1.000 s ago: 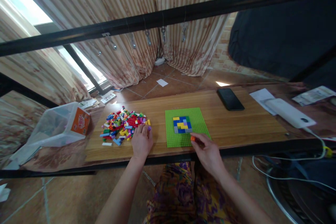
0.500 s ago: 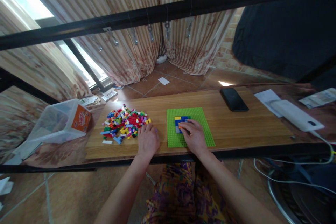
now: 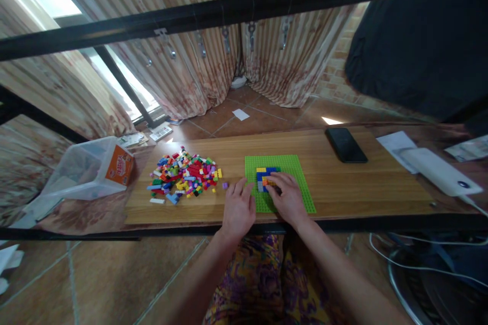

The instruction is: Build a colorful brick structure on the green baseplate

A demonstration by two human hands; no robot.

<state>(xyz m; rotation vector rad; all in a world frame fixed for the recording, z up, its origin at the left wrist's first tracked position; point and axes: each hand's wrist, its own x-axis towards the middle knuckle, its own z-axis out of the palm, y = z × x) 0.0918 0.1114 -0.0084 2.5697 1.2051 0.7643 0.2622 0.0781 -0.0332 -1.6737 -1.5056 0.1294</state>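
Observation:
A green baseplate (image 3: 301, 183) lies on the board, and a small build of blue, yellow, grey and orange toy bricks (image 3: 261, 175) stands on it. My right hand (image 3: 288, 197) is over the build, its thumb and fingers closed at a small orange brick (image 3: 266, 182); the fingers partly cover the bricks. At the plate's left edge rests my left hand (image 3: 239, 208), fingers stretched out with nothing visible in them. A single purple brick (image 3: 224, 186) lies just left of that hand. Further left is a loose heap of many-coloured bricks (image 3: 186, 172).
Wooden board (image 3: 373, 188) under everything. A black phone (image 3: 345, 145) lies at its right, with a white power bank (image 3: 438, 170) and cable beyond. On the left stands a clear plastic box (image 3: 84, 172) with an orange label. A black bar (image 3: 213, 7) crosses beyond the board.
My left hand has moved right, from beside the brick heap to the baseplate's edge, uncovering the purple brick. My right hand stays at the build, and more of the orange brick shows.

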